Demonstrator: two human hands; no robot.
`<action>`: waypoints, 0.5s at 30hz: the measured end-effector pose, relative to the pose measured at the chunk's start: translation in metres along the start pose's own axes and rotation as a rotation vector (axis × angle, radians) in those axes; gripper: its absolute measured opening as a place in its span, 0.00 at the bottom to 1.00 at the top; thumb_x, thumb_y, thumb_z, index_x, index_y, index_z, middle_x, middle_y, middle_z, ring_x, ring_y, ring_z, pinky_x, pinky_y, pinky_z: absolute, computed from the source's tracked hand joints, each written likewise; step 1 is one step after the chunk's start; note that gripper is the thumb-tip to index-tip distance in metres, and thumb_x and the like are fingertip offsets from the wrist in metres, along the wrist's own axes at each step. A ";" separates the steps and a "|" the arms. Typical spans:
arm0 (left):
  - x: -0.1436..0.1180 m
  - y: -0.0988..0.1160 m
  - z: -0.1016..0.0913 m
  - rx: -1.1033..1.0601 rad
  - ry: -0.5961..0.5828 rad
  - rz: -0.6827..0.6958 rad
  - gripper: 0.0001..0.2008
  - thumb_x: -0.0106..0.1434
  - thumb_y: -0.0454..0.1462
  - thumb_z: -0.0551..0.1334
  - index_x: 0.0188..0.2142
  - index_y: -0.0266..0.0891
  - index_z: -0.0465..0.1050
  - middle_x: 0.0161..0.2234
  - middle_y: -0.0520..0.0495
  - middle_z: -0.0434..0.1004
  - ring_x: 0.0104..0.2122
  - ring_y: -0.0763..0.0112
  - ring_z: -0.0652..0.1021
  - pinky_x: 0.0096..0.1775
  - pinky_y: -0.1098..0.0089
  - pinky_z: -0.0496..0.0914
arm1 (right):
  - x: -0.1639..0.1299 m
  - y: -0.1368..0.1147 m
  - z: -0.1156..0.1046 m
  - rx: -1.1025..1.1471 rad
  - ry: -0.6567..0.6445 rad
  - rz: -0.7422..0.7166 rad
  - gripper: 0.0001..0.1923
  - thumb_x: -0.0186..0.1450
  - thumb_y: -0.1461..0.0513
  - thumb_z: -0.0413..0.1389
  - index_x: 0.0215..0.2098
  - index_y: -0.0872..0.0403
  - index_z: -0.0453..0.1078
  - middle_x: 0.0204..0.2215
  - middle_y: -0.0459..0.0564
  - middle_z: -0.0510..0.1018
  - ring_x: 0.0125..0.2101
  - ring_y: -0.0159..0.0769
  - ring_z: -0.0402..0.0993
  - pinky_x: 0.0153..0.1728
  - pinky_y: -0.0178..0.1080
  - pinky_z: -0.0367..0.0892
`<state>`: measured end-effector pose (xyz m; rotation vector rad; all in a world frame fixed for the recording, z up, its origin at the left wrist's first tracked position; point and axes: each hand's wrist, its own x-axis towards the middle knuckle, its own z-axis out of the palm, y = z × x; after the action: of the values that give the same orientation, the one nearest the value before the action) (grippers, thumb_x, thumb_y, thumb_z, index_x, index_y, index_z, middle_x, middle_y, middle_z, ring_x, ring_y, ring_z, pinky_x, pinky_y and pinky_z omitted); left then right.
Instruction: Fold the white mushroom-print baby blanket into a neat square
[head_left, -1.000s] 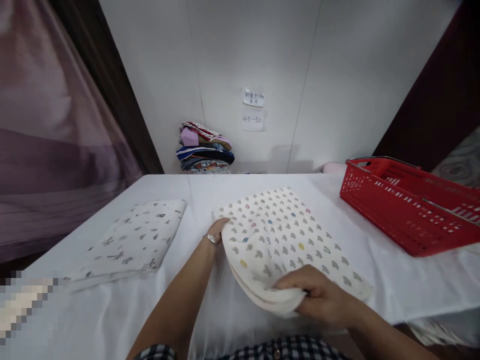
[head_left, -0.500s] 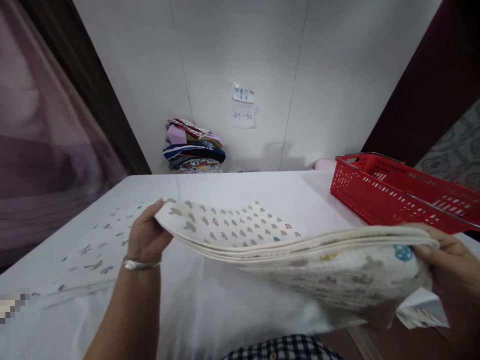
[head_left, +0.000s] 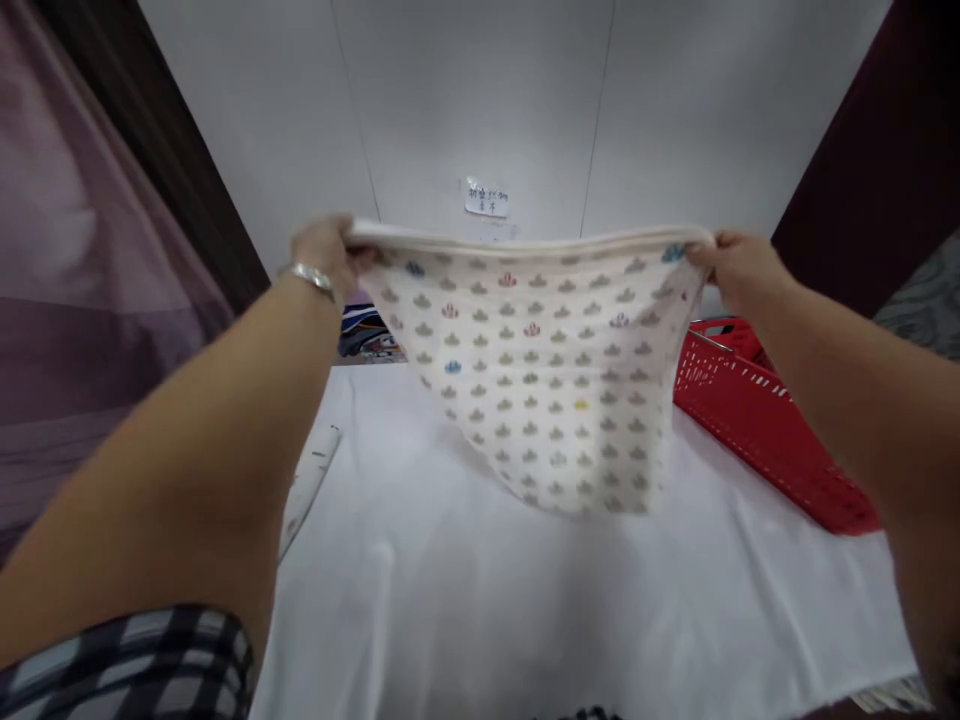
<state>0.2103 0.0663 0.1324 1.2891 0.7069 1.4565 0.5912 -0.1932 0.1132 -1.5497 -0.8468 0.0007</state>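
Note:
A white cloth (head_left: 540, 370) printed with small grey, blue, red and yellow motifs hangs in the air above the table, stretched between my hands. My left hand (head_left: 330, 255), with a silver bracelet at the wrist, is closed on its upper left corner. At the upper right corner, my right hand (head_left: 739, 268) pinches the top edge. Several folded layers show along that edge. The lower part of the cloth dangles loosely, and its bottom edge slants down toward the right.
A white-covered table (head_left: 465, 600) lies below. On the right stands a red plastic basket (head_left: 772, 430), partly behind my forearm. Another printed cloth (head_left: 307, 485) lies at left, mostly behind my left arm. Folded fabrics (head_left: 367, 335) are stacked by the wall, which bears a paper note (head_left: 486, 198).
Both hands have risen and moved forward, lifting the cloth from low over the table to an upright hanging position. My right hand has come inward to the left.

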 end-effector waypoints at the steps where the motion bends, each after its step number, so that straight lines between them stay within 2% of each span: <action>1: 0.011 0.019 0.008 -0.016 0.045 0.010 0.20 0.65 0.31 0.49 0.54 0.23 0.47 0.56 0.38 0.58 0.47 0.74 0.71 0.34 0.80 0.68 | 0.014 -0.009 0.001 0.029 0.048 -0.082 0.31 0.58 0.56 0.35 0.34 0.79 0.64 0.45 0.68 0.71 0.37 0.27 0.72 0.28 0.32 0.57; 2: 0.017 0.037 0.012 -0.055 0.061 0.054 0.21 0.65 0.33 0.48 0.55 0.24 0.48 0.57 0.42 0.59 0.48 0.71 0.71 0.35 0.79 0.66 | 0.023 -0.016 0.000 0.061 0.082 -0.158 0.33 0.56 0.55 0.32 0.33 0.79 0.64 0.46 0.68 0.70 0.38 0.27 0.71 0.28 0.33 0.57; 4: 0.021 0.063 0.013 -0.051 -0.039 0.143 0.22 0.66 0.33 0.41 0.57 0.22 0.48 0.55 0.47 0.61 0.48 0.71 0.70 0.38 0.76 0.62 | 0.030 -0.022 -0.003 0.115 0.079 -0.252 0.34 0.54 0.54 0.29 0.31 0.78 0.64 0.46 0.67 0.70 0.38 0.26 0.70 0.28 0.33 0.57; 6: 0.013 0.070 0.002 -0.014 -0.096 0.213 0.24 0.65 0.31 0.33 0.58 0.22 0.45 0.52 0.50 0.63 0.49 0.70 0.69 0.39 0.71 0.59 | 0.021 -0.016 -0.006 0.120 0.027 -0.290 0.33 0.54 0.54 0.31 0.33 0.76 0.64 0.45 0.65 0.71 0.38 0.24 0.70 0.29 0.33 0.57; 7: 0.006 0.066 -0.008 -0.008 -0.104 0.229 0.23 0.65 0.30 0.34 0.58 0.23 0.45 0.51 0.51 0.64 0.49 0.69 0.68 0.40 0.69 0.59 | 0.013 -0.007 -0.007 0.099 -0.009 -0.290 0.31 0.56 0.55 0.35 0.35 0.75 0.65 0.44 0.63 0.73 0.38 0.24 0.70 0.30 0.32 0.57; 9: -0.014 0.042 -0.030 -0.034 -0.107 0.218 0.21 0.65 0.31 0.46 0.57 0.24 0.49 0.49 0.52 0.68 0.50 0.67 0.69 0.41 0.68 0.62 | -0.010 0.022 -0.007 0.024 -0.113 -0.279 0.24 0.57 0.57 0.44 0.39 0.73 0.66 0.42 0.60 0.75 0.39 0.23 0.71 0.34 0.31 0.58; 10: -0.027 0.023 -0.043 -0.053 -0.121 0.187 0.21 0.63 0.31 0.52 0.55 0.25 0.53 0.46 0.52 0.70 0.49 0.68 0.70 0.42 0.67 0.64 | -0.024 0.041 -0.006 -0.013 -0.165 -0.253 0.21 0.58 0.59 0.48 0.40 0.71 0.67 0.41 0.58 0.76 0.39 0.24 0.71 0.35 0.30 0.59; 12: -0.063 -0.025 -0.070 -0.091 -0.182 0.068 0.18 0.60 0.32 0.56 0.49 0.26 0.62 0.42 0.49 0.74 0.46 0.70 0.72 0.43 0.67 0.68 | -0.056 0.087 -0.005 -0.079 -0.285 -0.234 0.16 0.58 0.60 0.54 0.40 0.65 0.69 0.41 0.56 0.77 0.40 0.27 0.72 0.40 0.31 0.62; 13: -0.085 -0.053 -0.084 -0.093 -0.177 -0.031 0.15 0.59 0.33 0.58 0.45 0.28 0.66 0.40 0.48 0.75 0.42 0.70 0.74 0.40 0.69 0.71 | -0.075 0.114 -0.005 -0.124 -0.303 -0.248 0.13 0.58 0.60 0.55 0.38 0.62 0.70 0.40 0.54 0.77 0.40 0.29 0.72 0.43 0.33 0.63; 15: -0.135 -0.111 -0.108 -0.029 -0.168 -0.333 0.13 0.55 0.34 0.62 0.39 0.30 0.69 0.38 0.43 0.76 0.37 0.70 0.76 0.35 0.72 0.73 | -0.116 0.167 -0.004 -0.235 -0.432 -0.232 0.10 0.58 0.62 0.56 0.37 0.57 0.72 0.39 0.52 0.78 0.41 0.35 0.72 0.46 0.38 0.64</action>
<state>0.1287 -0.0054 -0.0424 1.1906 0.7445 1.0737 0.5930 -0.2419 -0.0843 -1.6884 -1.4069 0.0719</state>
